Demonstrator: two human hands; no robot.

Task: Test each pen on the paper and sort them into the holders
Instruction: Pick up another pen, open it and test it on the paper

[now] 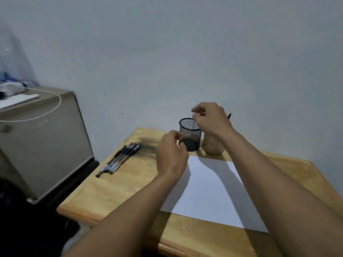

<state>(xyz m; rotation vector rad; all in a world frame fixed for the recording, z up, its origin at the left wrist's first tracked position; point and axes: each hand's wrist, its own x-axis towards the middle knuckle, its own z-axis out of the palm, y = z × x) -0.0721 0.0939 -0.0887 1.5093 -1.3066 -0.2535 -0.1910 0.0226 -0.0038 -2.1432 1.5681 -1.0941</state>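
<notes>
Several black pens (118, 158) lie side by side at the desk's left edge. A white paper (209, 191) lies flat in the middle of the desk. Behind it stand a black mesh holder (191, 134) and a beige holder (211, 147). A dark pen end (229, 116) sticks up behind my right wrist, above the beige holder. My right hand (211, 119) hovers over the mesh holder's rim, its fingertips pinching what looks like a thin pen hanging into it. My left hand (170, 154) is curled against the mesh holder's lower left wall, with the thumb on it.
The wooden desk (115, 197) stands against a plain wall and has a dark smudge near the pens. To its left stands a grey cabinet (42, 145) with a white cable and papers on top. The floor between them is dark.
</notes>
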